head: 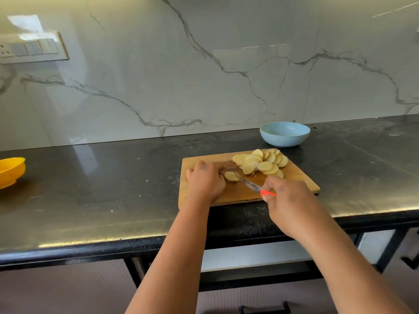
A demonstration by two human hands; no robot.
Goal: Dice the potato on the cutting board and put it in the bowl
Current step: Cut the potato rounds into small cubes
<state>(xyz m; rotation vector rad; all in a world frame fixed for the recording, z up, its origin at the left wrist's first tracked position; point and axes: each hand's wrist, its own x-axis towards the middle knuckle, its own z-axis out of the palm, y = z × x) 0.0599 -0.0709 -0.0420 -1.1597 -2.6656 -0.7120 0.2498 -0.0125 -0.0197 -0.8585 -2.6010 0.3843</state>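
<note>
Right hand (286,196), low and right of centre, grips the orange handle of a knife (253,186) whose blade angles up-left onto a potato piece (231,176). Left hand (205,179) curls over that piece on the wooden cutting board (301,177). Round potato slices (260,163) pile at the board's far end, near the blue bowl (284,133).

Head-height view down onto counter (113,177)

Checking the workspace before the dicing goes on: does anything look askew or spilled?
The cutting board sits skewed, its near left corner overhanging the counter edge. Pale crumbs dot the counter left of it. Nothing else stands out.
</note>
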